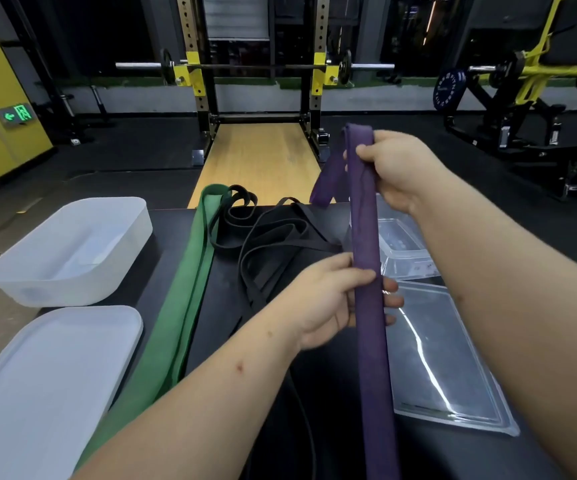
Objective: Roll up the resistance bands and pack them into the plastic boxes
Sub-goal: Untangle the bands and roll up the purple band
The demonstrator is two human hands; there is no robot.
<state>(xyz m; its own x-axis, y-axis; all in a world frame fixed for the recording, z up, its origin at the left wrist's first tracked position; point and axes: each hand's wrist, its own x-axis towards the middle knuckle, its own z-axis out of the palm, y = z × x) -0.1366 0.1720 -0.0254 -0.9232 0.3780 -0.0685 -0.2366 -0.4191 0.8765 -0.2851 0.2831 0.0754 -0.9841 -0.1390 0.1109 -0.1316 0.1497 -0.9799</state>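
Note:
A purple resistance band (366,233) is held up above the black table (335,403), stretched between both hands. My right hand (401,168) grips its upper part, where the end folds over and hangs down. My left hand (328,299) pinches it lower, thumb on top and fingers behind. The band's tail runs down past the frame's bottom edge. A green band (179,299) lies flat along the table's left side. Thin black bands (269,244) lie tangled in the middle. A white plastic box (68,251) stands at the left. A clear box (401,244) sits at the right, partly behind my right arm.
A white lid (44,375) lies in front of the white box. A clear lid (450,362) lies at the right front. Beyond the table stand a squat rack with a barbell (256,65), a wooden platform (259,157) and a yellow machine (536,74).

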